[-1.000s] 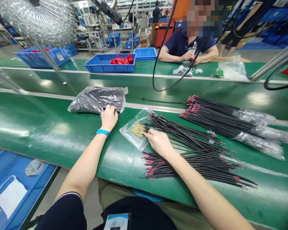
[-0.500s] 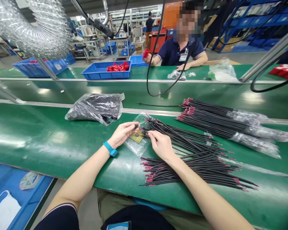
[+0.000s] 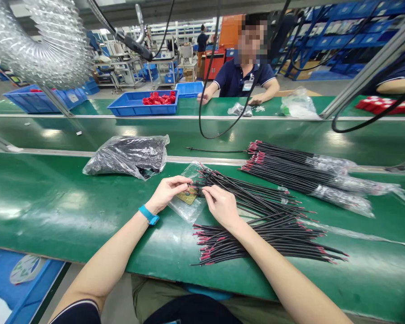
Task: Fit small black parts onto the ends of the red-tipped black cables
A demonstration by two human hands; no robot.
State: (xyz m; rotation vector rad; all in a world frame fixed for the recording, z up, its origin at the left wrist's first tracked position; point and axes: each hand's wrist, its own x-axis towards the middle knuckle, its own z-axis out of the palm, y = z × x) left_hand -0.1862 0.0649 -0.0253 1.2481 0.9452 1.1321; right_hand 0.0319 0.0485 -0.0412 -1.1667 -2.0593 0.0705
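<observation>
My left hand (image 3: 167, 192), with a blue wrist strap (image 3: 149, 214), pinches a small black part at the end of a black cable. My right hand (image 3: 222, 204) is closed on that black cable (image 3: 197, 188) just right of the left fingertips. Under the hands lie a clear plastic bag (image 3: 187, 213) and a yellowish square piece (image 3: 186, 197) with a dark round mark. A loose pile of black cables (image 3: 246, 186) with red wire ends spreads beyond my right hand. Another cable pile (image 3: 266, 238) lies beneath my right forearm.
A clear bag of black parts (image 3: 128, 155) sits left of my hands. Bagged cable bundles (image 3: 290, 175) lie at the right. Across the line, a person (image 3: 239, 78) sits behind a blue bin (image 3: 121, 108) of red parts. A black cord (image 3: 200, 108) hangs in front.
The view has shifted slightly right. My fingertips are a little closer together on the cable. The person opposite has lowered the hand that held a red part, which no longer shows there.
</observation>
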